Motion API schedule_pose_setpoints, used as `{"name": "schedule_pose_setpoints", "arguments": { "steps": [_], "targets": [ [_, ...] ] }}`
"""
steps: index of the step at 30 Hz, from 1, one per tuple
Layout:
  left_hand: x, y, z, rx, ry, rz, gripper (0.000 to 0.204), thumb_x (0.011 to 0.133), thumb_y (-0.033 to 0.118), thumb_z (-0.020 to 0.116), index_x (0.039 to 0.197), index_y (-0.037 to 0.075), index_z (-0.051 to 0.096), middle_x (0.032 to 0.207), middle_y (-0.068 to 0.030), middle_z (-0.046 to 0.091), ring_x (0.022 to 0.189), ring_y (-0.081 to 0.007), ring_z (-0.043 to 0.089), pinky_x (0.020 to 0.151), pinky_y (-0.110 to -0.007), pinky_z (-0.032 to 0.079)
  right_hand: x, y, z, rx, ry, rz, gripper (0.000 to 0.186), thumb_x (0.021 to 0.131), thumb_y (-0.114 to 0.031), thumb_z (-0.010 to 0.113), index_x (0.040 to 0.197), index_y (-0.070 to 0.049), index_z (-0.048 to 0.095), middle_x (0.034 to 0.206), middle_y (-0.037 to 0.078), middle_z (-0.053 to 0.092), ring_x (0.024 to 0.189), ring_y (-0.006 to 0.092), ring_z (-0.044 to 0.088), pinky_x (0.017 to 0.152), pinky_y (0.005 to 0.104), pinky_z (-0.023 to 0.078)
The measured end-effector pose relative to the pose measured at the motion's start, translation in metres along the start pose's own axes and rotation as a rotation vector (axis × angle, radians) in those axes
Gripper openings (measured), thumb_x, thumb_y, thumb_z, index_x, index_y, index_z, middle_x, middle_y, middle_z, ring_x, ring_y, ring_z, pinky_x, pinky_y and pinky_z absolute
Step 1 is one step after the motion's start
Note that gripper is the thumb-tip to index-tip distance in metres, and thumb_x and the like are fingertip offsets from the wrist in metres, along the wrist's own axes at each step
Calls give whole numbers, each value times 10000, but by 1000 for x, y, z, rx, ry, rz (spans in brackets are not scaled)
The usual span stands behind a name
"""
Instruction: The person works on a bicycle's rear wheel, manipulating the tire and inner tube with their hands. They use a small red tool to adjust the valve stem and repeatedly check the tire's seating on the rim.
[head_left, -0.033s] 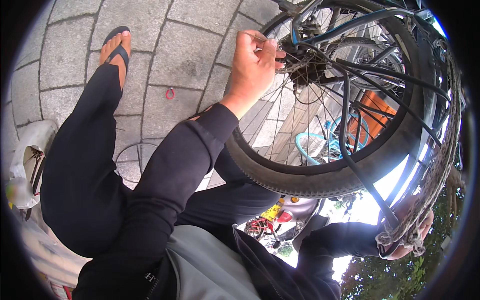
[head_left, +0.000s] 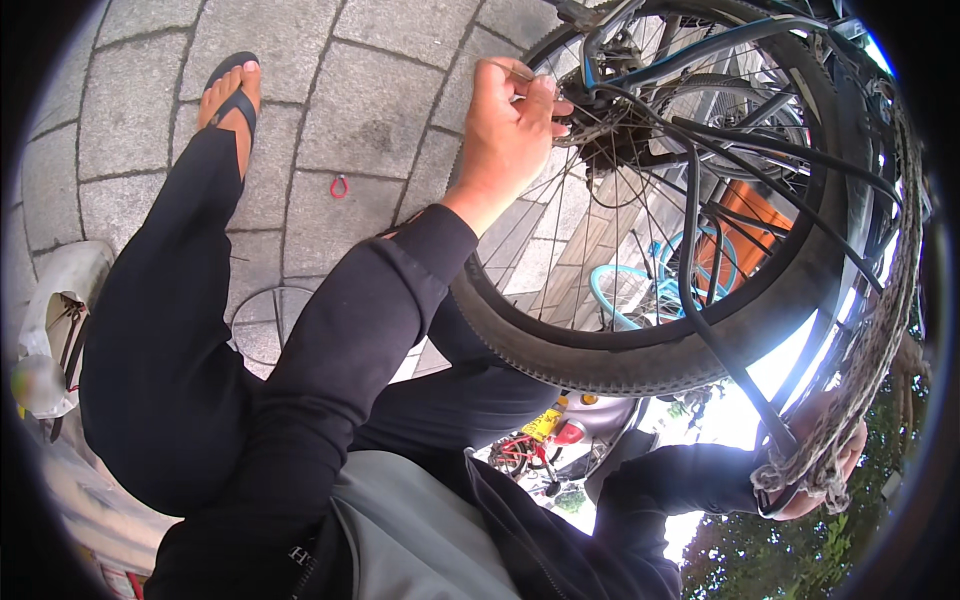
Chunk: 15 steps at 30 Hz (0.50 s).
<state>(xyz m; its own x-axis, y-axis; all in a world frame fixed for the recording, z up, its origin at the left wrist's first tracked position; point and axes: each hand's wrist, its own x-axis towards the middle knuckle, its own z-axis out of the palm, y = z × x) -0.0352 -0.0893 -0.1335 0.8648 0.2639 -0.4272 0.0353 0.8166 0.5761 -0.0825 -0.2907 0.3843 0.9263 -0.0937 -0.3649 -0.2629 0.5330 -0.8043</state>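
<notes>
My left hand (head_left: 510, 130) is beside the hub of a bicycle wheel (head_left: 600, 365), its fingers closed in a pinch near the chain and gear parts (head_left: 615, 150). What lies between the fingertips is too small to make out. At the far right, my right hand (head_left: 850, 450) is wrapped round the end of the bicycle's black rear rack (head_left: 745, 385), partly covered by a frayed grey cord net (head_left: 830, 470). Most of its fingers are hidden. Black rack tubes cross in front of the spokes, and the tyre edge passes over my leg.
Grey paving stones (head_left: 360, 100) lie below, with a small red ring-shaped piece (head_left: 339, 187) on them. My sandalled foot (head_left: 235, 95) rests at the upper left. A pale scooter-like body (head_left: 70, 320) stands at the left. Beyond the wheel are a light-blue bicycle (head_left: 615, 295) and parked vehicles.
</notes>
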Motion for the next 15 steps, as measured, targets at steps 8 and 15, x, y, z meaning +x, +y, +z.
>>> {"name": "schedule_pose_setpoints", "arguments": {
  "steps": [8,15],
  "targets": [
    [8,4,7,51,25,-51,250,1055,90,557,1182,-22,373,947,-147,614,852,-227,749,636,-300,634,-4,2,-7,-235,-41,-133,202,1061,-142,499,1218,-20,539,1118,67,595,1036,113,587,903,252,497],
    [15,10,9,95,9,-103,218,1051,91,560,1134,-40,407,963,-149,611,835,-229,756,615,-283,631,-3,22,-16,-1151,7,-555,249,1067,-171,480,1239,-4,552,1125,80,620,1034,131,607,906,263,502]
  ]
}}
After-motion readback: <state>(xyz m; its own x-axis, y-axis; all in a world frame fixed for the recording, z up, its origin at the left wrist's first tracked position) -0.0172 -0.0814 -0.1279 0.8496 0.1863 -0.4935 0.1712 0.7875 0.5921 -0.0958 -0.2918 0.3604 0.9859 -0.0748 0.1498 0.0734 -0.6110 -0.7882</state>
